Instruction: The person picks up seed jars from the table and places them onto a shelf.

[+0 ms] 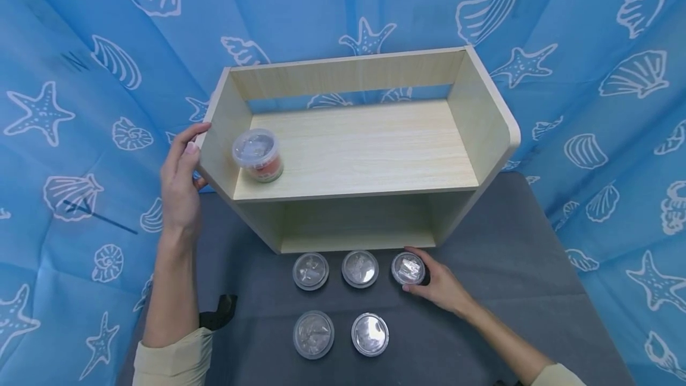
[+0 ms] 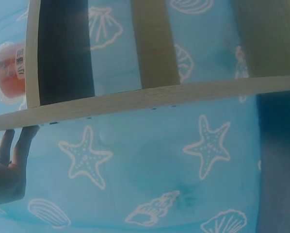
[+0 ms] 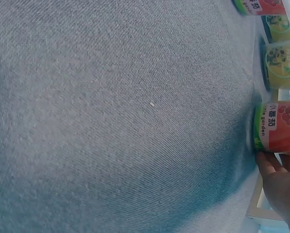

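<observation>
My left hand [image 1: 181,186] touches the outer left side of a pale wooden two-tier shelf [image 1: 364,148], its fingertips against the side panel's edge. In the left wrist view, fingers [image 2: 21,150] press that panel from outside. A clear-lidded plastic tub with a red label [image 1: 262,162] stands on the upper board, at the left end. On the grey cloth before the shelf, my right hand [image 1: 442,285] grips another lidded tub [image 1: 408,268] between thumb and fingers. In the right wrist view this tub [image 3: 279,127] bears a red tomato label and stands upright.
Two tubs [image 1: 311,271] [image 1: 360,268] stand left of the gripped one, along the shelf's front. Two more tubs [image 1: 314,335] [image 1: 370,335] stand nearer me. Yellow-green labels [image 3: 281,63] show on some. A blue seashell curtain [image 1: 589,136] hangs behind and beside the grey-covered table [image 1: 482,350].
</observation>
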Tool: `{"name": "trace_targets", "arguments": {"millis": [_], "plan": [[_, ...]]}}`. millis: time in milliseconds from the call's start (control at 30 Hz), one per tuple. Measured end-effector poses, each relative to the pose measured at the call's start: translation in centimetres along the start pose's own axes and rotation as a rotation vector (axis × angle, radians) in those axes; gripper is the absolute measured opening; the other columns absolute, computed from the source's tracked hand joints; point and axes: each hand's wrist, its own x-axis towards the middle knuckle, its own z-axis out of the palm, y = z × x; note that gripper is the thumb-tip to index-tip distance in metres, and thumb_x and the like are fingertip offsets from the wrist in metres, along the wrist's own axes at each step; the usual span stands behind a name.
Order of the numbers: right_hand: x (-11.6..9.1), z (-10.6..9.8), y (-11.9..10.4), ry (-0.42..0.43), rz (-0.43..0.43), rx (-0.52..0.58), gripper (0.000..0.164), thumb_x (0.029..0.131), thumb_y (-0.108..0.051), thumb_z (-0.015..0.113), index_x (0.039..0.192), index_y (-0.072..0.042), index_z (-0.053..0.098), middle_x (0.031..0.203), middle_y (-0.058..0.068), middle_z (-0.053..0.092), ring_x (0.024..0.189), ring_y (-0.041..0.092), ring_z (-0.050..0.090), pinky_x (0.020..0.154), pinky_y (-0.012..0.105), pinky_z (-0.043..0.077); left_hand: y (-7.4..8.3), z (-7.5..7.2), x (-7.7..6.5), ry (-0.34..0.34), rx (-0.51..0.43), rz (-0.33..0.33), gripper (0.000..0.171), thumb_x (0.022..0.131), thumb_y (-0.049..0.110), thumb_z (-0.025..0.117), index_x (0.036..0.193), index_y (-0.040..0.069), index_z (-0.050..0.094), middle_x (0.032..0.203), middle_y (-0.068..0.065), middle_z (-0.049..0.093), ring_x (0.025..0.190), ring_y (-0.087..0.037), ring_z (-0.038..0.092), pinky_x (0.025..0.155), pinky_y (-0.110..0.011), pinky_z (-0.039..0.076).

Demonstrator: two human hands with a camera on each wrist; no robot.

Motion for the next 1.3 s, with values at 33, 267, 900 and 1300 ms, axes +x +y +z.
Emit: {"name": "trace_targets", "arguments": {"millis": [33, 267, 900, 1300], "plan": [[0.0, 0.0, 0.0, 0.0, 0.006, 0.006, 0.081, 0.077, -0.02, 0.087, 0.147, -0.012, 0.047, 0.132, 0.013, 0.061, 0.113, 0.028, 0.061, 0.091, 0.049, 0.048, 0.0, 0.0, 0.0, 0.0, 0.002, -0.001, 0.038, 0.104, 0.031, 0.042, 0.135, 0.017, 0.06, 0.139, -0.006, 0.05, 0.114, -0.026, 0.05, 0.079, -0.035, 0.048], [0.3, -0.4, -0.6, -0.024, 0.046, 0.089, 0.076, 0.08, -0.023, 0.085, 0.145, -0.013, 0.048, 0.128, 0.011, 0.063, 0.107, 0.023, 0.063, 0.087, 0.037, 0.05, 0.0, 0.0, 0.2, -0.001, -0.013, 0.001, 0.038, 0.104, 0.031, 0.043, 0.135, 0.017, 0.06, 0.14, -0.005, 0.05, 0.115, -0.026, 0.05, 0.08, -0.035, 0.048], [2.1, -4.5, -5.3, -0.118, -0.093, 0.162, 0.074, 0.081, -0.019, 0.084, 0.145, -0.008, 0.048, 0.13, 0.011, 0.061, 0.111, 0.02, 0.062, 0.087, 0.03, 0.052, -0.1, 0.1, -0.1, 0.009, 0.003, 0.011, 0.038, 0.104, 0.03, 0.042, 0.134, 0.017, 0.061, 0.138, -0.006, 0.051, 0.112, -0.026, 0.051, 0.078, -0.034, 0.048], [2.4, -5.7, -9.2, -0.164, -0.167, 0.145, 0.077, 0.081, -0.021, 0.084, 0.147, -0.017, 0.047, 0.131, 0.004, 0.061, 0.114, 0.016, 0.061, 0.096, 0.031, 0.049, -0.1, 0.3, -0.1, 0.019, 0.002, 0.023, 0.038, 0.104, 0.029, 0.042, 0.134, 0.017, 0.062, 0.137, -0.006, 0.052, 0.112, -0.027, 0.05, 0.077, -0.035, 0.047]]}}
